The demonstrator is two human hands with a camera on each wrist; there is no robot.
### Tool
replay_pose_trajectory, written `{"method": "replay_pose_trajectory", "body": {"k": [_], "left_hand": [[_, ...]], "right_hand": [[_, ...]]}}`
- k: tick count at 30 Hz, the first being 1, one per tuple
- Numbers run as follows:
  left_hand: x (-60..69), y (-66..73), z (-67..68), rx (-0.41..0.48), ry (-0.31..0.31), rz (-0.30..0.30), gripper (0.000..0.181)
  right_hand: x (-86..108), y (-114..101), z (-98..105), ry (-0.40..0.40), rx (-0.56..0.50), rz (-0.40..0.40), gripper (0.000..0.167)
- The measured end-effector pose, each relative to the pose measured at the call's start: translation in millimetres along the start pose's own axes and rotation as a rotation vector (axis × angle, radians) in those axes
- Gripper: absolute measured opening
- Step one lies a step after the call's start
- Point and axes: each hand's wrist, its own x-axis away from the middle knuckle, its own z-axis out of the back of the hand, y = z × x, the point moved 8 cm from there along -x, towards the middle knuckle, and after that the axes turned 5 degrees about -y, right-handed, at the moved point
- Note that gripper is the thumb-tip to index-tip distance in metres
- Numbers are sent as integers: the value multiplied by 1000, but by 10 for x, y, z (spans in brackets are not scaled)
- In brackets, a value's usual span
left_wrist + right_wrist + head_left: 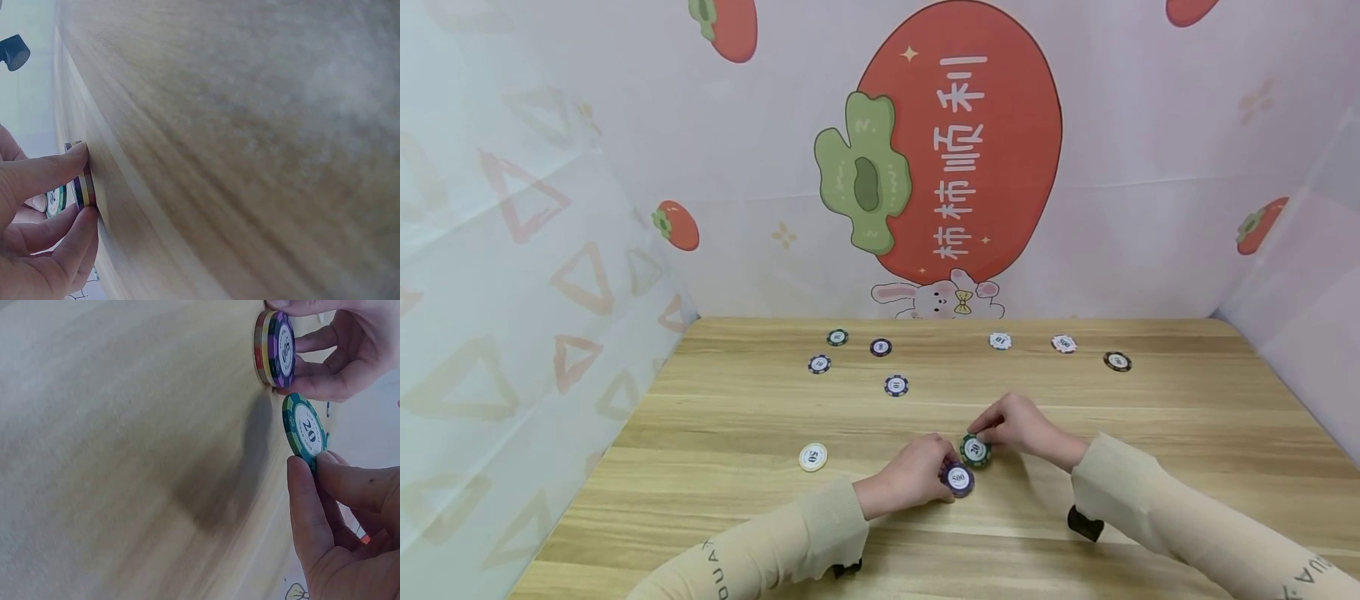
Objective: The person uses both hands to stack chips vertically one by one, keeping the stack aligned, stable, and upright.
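Note:
My left hand (pixel 912 475) grips a small stack of poker chips at the middle of the table, thumb on one side and fingers on the other. On top is a purple chip (pixel 958 479) marked 500; in the right wrist view, yellow and red chip edges (pixel 259 350) show beneath it. With thumb and finger, my right hand (pixel 1021 429) pinches a green poker chip (pixel 975 451) marked 20 by its edge. It is tilted, just beside the stack and above the wood. The left wrist view shows the stack (pixel 86 187) edge-on, partly covered by fingers.
A white 50 chip (pixel 812 457) lies left of my left hand. Farther back on the wooden table (pixel 722 467) are several scattered chips, including a blue one (pixel 896 385), a white 10 (pixel 1000 341) and a black one (pixel 1117 361). A patterned cloth (pixel 1120 250) hangs behind.

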Motion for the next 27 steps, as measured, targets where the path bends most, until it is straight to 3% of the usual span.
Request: {"method": "replay_pose_trajectory", "body": {"k": [8,17,27], "left_hand": [[-5,-5,-9,-2,4,1,37],[0,3,-15,-24,13,5,38],[2,11,-5,-20,14,4,37]], "right_hand": [[29,71,-85,-14,-101,-80,13],[108,210,-193,-14,-252,-224,14],[188,242,-307,-27,-377,-255,13]]}}
